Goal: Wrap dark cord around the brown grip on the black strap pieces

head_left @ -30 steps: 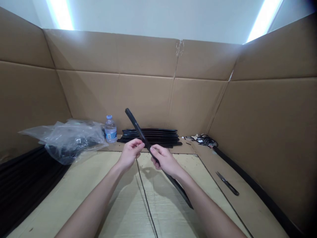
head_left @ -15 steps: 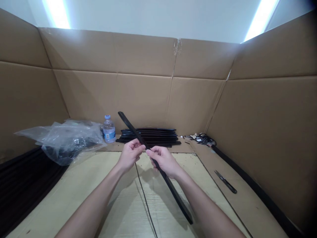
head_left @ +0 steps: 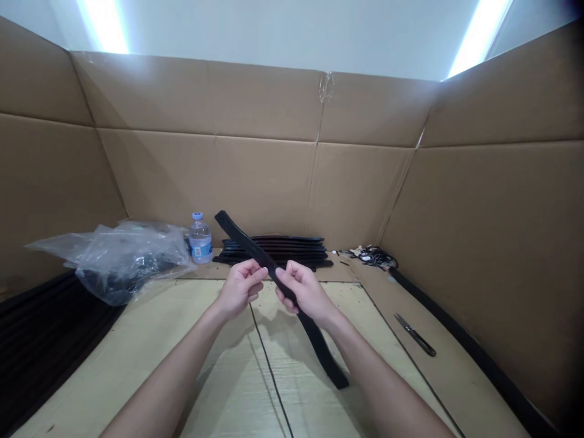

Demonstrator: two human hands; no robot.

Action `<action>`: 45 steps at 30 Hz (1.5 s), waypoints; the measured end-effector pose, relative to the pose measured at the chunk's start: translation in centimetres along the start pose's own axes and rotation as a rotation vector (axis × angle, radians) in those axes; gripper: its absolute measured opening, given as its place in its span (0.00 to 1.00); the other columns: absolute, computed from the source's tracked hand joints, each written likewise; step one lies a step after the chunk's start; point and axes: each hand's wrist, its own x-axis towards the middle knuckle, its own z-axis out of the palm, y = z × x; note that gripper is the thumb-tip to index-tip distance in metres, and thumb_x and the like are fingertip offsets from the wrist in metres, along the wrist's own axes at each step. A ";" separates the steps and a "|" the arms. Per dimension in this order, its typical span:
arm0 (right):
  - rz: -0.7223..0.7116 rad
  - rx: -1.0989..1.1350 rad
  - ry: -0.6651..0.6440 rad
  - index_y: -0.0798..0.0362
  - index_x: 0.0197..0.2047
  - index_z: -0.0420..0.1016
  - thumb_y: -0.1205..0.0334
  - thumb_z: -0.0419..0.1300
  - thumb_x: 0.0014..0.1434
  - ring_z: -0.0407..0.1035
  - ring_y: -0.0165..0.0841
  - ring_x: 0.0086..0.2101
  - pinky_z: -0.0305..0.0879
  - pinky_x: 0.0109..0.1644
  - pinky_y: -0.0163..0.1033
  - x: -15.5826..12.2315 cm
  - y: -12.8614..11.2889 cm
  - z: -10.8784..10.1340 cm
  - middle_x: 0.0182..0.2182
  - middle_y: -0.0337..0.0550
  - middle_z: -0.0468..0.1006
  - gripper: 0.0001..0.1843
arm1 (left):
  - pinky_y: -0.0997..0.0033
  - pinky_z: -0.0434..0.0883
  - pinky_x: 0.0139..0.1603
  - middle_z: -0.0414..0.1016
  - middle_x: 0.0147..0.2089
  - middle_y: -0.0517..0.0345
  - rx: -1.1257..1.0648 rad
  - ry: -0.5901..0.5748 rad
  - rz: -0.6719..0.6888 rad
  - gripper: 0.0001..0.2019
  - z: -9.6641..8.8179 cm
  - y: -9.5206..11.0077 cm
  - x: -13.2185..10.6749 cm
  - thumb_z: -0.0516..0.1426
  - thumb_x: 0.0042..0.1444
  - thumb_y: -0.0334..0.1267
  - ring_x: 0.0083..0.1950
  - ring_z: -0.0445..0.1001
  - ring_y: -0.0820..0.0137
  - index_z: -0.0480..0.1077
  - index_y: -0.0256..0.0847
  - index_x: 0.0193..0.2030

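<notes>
While both hands (head_left: pixel 274 291) pinch black strip (head_left: pixel 249 246), bottle label (head_left: pixel 201 248) unreadable

A flat work surface covered in pale cardboard sheets (head_left: pixel 150 340), with a dark seam running down the middle toward the viewer. Brown cardboard walls close it in on three sides. At the back, against the far wall, lies a low stack of long black strips (head_left: pixel 278 250). Left of the stack stands a small clear water bottle (head_left: pixel 201 238), upright, next to a crumpled clear plastic bag (head_left: pixel 114 255). At the back right corner sits a small tangle of dark cords (head_left: pixel 371 255). On the right lies a pair of small black snips (head_left: pixel 415 334).
</notes>
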 end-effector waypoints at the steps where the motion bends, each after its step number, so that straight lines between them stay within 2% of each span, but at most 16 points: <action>1: 0.007 0.003 0.020 0.50 0.27 0.55 0.46 0.57 0.58 0.56 0.22 0.12 0.49 0.12 0.26 0.1 0.0 0.0 0.17 0.32 0.70 0.19 | 0.86 0.42 0.13 0.45 0.17 0.73 0.001 0.001 0.000 0.21 0.0 0.1 0.0 0.65 0.46 0.45 0.15 0.42 0.85 0.56 0.39 0.25; 5: 0.005 -0.026 0.067 0.51 0.27 0.59 0.45 0.58 0.56 0.56 0.22 0.14 0.47 0.15 0.28 0.3 0.1 -0.2 0.18 0.33 0.70 0.20 | 0.86 0.42 0.13 0.46 0.19 0.73 0.012 -0.024 0.022 0.18 0.2 0.4 -0.2 0.65 0.47 0.44 0.15 0.42 0.85 0.59 0.39 0.27; 10: -0.036 -0.088 -0.002 0.55 0.40 0.70 0.48 0.62 0.54 0.55 0.23 0.18 0.50 0.21 0.31 0.2 -0.2 -0.4 0.19 0.32 0.67 0.19 | 0.85 0.43 0.14 0.50 0.21 0.72 0.034 -0.045 0.066 0.18 0.1 0.4 -0.2 0.66 0.43 0.45 0.16 0.44 0.86 0.63 0.38 0.31; 13: -0.042 -0.142 -0.067 0.56 0.32 0.73 0.49 0.64 0.52 0.57 0.24 0.21 0.54 0.25 0.32 -0.1 -0.5 -0.4 0.21 0.33 0.66 0.16 | 0.84 0.44 0.14 0.50 0.20 0.72 0.063 -0.010 0.051 0.18 0.1 0.3 -0.1 0.66 0.42 0.44 0.16 0.45 0.85 0.62 0.38 0.29; 16: -0.011 -0.126 -0.094 0.55 0.29 0.70 0.50 0.66 0.50 0.60 0.24 0.21 0.60 0.25 0.32 -0.3 -0.7 -0.4 0.22 0.32 0.66 0.17 | 0.84 0.43 0.14 0.50 0.19 0.72 0.075 -0.048 0.044 0.17 0.0 0.4 -0.2 0.66 0.44 0.43 0.16 0.44 0.85 0.62 0.38 0.30; 19: 0.017 -0.062 -0.116 0.52 0.28 0.62 0.51 0.67 0.48 0.65 0.27 0.19 0.67 0.23 0.35 -0.5 -0.5 -0.4 0.21 0.32 0.68 0.19 | 0.83 0.44 0.15 0.52 0.19 0.72 0.117 -0.097 0.063 0.16 -0.1 0.4 -0.3 0.65 0.46 0.43 0.16 0.45 0.85 0.62 0.38 0.28; 23: 0.021 -0.066 -0.131 0.50 0.28 0.55 0.51 0.66 0.51 0.68 0.29 0.18 0.64 0.20 0.33 -0.7 -0.4 -0.3 0.22 0.35 0.74 0.21 | 0.83 0.47 0.15 0.54 0.18 0.70 0.159 -0.081 0.075 0.18 0.0 0.4 -0.3 0.64 0.47 0.44 0.15 0.48 0.85 0.60 0.37 0.24; 27: -0.040 -0.125 -0.048 0.50 0.28 0.55 0.50 0.62 0.55 0.62 0.25 0.17 0.57 0.20 0.30 -0.5 -0.5 -0.1 0.22 0.34 0.73 0.20 | 0.82 0.45 0.15 0.50 0.17 0.71 0.141 -0.028 0.082 0.18 -0.1 0.3 0.0 0.64 0.46 0.44 0.15 0.45 0.84 0.59 0.38 0.24; 30: -0.049 -0.111 -0.006 0.52 0.29 0.60 0.48 0.59 0.57 0.60 0.23 0.19 0.56 0.23 0.31 -0.2 -0.4 0.1 0.25 0.35 0.72 0.17 | 0.82 0.44 0.15 0.48 0.17 0.72 0.150 0.007 0.096 0.17 -0.3 0.2 0.2 0.63 0.48 0.45 0.16 0.44 0.83 0.60 0.39 0.25; 32: -0.016 -0.069 0.031 0.52 0.34 0.65 0.48 0.60 0.56 0.60 0.23 0.20 0.57 0.24 0.31 -0.1 -0.2 0.2 0.26 0.34 0.71 0.16 | 0.83 0.46 0.15 0.50 0.18 0.71 0.192 0.025 0.110 0.17 -0.4 0.1 0.3 0.63 0.48 0.45 0.16 0.46 0.83 0.61 0.38 0.25; 35: 0.051 -0.046 0.092 0.53 0.44 0.68 0.49 0.64 0.51 0.62 0.25 0.22 0.60 0.25 0.32 0.0 0.1 0.3 0.25 0.34 0.71 0.21 | 0.84 0.48 0.15 0.52 0.20 0.70 0.245 0.037 0.120 0.16 -0.5 -0.1 0.4 0.66 0.44 0.43 0.18 0.48 0.83 0.63 0.37 0.27; 36: 0.055 -0.062 0.093 0.53 0.44 0.69 0.50 0.65 0.50 0.62 0.25 0.23 0.61 0.25 0.32 0.1 0.2 0.3 0.25 0.34 0.71 0.22 | 0.84 0.48 0.15 0.52 0.21 0.70 0.247 0.037 0.115 0.16 -0.5 -0.2 0.4 0.66 0.43 0.43 0.18 0.48 0.83 0.64 0.37 0.28; 39: 0.014 -0.090 0.037 0.56 0.36 0.73 0.52 0.67 0.49 0.63 0.24 0.22 0.64 0.25 0.32 0.1 0.4 0.2 0.26 0.36 0.72 0.17 | 0.84 0.47 0.14 0.53 0.21 0.70 0.218 0.030 0.091 0.15 -0.3 -0.2 0.3 0.65 0.45 0.44 0.17 0.47 0.84 0.66 0.37 0.30; 43: -0.001 -0.010 -0.009 0.53 0.32 0.66 0.54 0.68 0.47 0.68 0.27 0.21 0.68 0.25 0.35 -0.1 0.2 0.3 0.23 0.34 0.73 0.18 | 0.83 0.49 0.15 0.57 0.19 0.69 0.187 -0.015 0.076 0.15 -0.1 -0.2 0.2 0.64 0.47 0.44 0.16 0.50 0.84 0.64 0.37 0.28; 45: -0.008 0.027 -0.035 0.51 0.32 0.59 0.55 0.68 0.49 0.69 0.28 0.20 0.65 0.22 0.33 -0.3 0.0 0.4 0.21 0.34 0.74 0.20 | 0.83 0.50 0.15 0.61 0.19 0.67 0.187 -0.054 0.069 0.14 0.0 -0.3 0.1 0.63 0.49 0.44 0.16 0.55 0.82 0.64 0.37 0.29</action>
